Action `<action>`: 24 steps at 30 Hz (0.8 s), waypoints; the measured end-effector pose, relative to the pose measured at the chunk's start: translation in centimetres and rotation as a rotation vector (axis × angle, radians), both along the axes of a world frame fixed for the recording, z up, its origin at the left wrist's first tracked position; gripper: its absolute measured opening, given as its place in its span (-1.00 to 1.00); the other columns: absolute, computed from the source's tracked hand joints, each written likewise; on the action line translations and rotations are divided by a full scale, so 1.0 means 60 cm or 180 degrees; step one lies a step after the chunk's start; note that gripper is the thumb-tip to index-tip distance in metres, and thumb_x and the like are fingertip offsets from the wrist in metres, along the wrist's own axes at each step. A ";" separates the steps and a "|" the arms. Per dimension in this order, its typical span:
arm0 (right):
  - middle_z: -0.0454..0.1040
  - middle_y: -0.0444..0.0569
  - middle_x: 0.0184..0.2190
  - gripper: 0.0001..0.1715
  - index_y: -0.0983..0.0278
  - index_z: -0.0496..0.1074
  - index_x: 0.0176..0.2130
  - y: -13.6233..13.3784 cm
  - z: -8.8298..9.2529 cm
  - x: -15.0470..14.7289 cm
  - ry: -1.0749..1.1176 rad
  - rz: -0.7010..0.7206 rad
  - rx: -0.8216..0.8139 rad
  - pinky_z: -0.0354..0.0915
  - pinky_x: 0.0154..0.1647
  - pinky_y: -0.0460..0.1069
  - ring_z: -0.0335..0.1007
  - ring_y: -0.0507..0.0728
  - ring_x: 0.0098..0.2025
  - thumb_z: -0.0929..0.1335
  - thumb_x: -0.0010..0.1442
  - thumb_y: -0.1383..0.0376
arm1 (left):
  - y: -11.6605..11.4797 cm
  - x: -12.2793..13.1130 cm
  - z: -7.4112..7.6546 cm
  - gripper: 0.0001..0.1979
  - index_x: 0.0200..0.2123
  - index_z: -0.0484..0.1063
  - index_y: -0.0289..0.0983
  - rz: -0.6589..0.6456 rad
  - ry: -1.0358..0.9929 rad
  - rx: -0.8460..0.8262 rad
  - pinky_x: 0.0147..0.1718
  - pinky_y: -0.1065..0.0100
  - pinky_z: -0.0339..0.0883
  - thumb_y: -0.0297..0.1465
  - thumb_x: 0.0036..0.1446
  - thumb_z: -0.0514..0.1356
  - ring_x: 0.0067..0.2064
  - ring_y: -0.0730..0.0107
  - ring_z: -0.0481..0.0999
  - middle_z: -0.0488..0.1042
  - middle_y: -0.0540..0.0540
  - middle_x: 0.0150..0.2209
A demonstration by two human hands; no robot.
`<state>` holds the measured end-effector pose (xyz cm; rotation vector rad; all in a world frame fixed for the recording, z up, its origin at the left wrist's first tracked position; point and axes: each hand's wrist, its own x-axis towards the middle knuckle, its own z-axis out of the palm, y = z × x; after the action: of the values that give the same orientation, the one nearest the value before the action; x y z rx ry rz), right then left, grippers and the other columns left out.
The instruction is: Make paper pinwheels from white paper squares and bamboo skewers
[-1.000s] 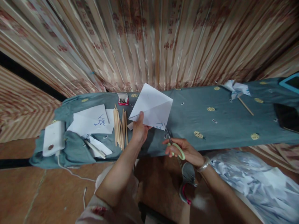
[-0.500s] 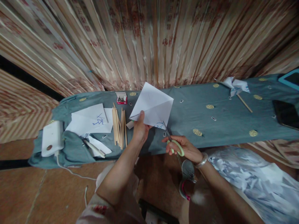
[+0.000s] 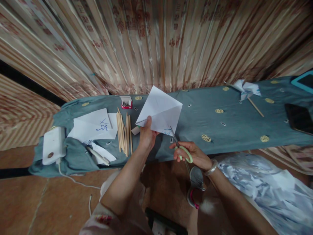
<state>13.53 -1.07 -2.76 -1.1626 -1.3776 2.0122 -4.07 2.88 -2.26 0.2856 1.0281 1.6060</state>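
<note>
My left hand (image 3: pixel 147 135) pinches a white square sheet of paper (image 3: pixel 160 106) near its lower left edge, thumb on top. Crease lines cross the sheet, which shows blue pen marks by its bottom corner. In my right hand (image 3: pixel 193 154) are scissors (image 3: pixel 187 156) with light green handles, my fingers through the loops. Their blades lie at the sheet's bottom corner, over the blue marks; whether they are cutting in there I cannot tell. Left of the sheet lie several wooden sticks (image 3: pixel 124 133) and a small red box (image 3: pixel 126 102) of metal pins or tacks.
On the green cloth-covered table (image 3: pixel 210 124) at left are loose papers (image 3: pixel 93 125), a pen (image 3: pixel 97 155) and a white power bank (image 3: pixel 54 146) with a cable. A paper pinwheel (image 3: pixel 249 89) and a dark phone (image 3: pixel 299 117) lie right. A bag of paper scraps (image 3: pixel 271 189) stands below.
Hardly anything differs. The view has shifted very slightly, while both hands, the paper and the scissors keep nearly the same places.
</note>
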 end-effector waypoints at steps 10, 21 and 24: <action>0.45 -0.15 -0.56 -0.38 0.34 0.48 -0.23 0.002 -0.006 -0.001 -0.0003 -0.0018 -0.0082 0.28 -0.54 -0.11 0.33 -0.05 -0.57 0.50 -0.13 -0.06 | 0.000 -0.003 0.002 -0.75 -0.05 0.42 -0.18 0.0033 -0.0074 -0.0021 -0.10 0.22 0.45 -0.36 0.20 0.14 -0.14 0.29 0.58 0.59 -0.07 -0.19; 0.43 -0.17 -0.61 -0.42 0.34 0.50 -0.24 0.001 -0.015 -0.003 -0.0090 -0.0120 -0.0094 0.24 -0.57 -0.13 0.31 -0.06 -0.60 0.51 -0.13 -0.03 | 0.001 -0.007 -0.002 -0.73 -0.05 0.38 -0.21 0.0097 -0.0127 0.0017 -0.11 0.25 0.44 -0.36 0.16 0.20 -0.24 0.35 0.58 0.59 -0.07 -0.25; 0.43 -0.17 -0.62 -0.43 0.35 0.50 -0.25 0.001 -0.016 -0.003 -0.0072 -0.0156 -0.0108 0.23 -0.58 -0.13 0.30 -0.07 -0.62 0.51 -0.13 -0.02 | 0.000 -0.006 0.001 -0.74 -0.06 0.39 -0.21 0.0101 -0.0119 -0.0007 -0.11 0.25 0.44 -0.36 0.16 0.19 -0.24 0.36 0.58 0.59 -0.07 -0.24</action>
<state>13.32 -1.02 -3.73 -1.2255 -1.3177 2.0012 -4.43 2.90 -2.22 0.2382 1.0101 1.6328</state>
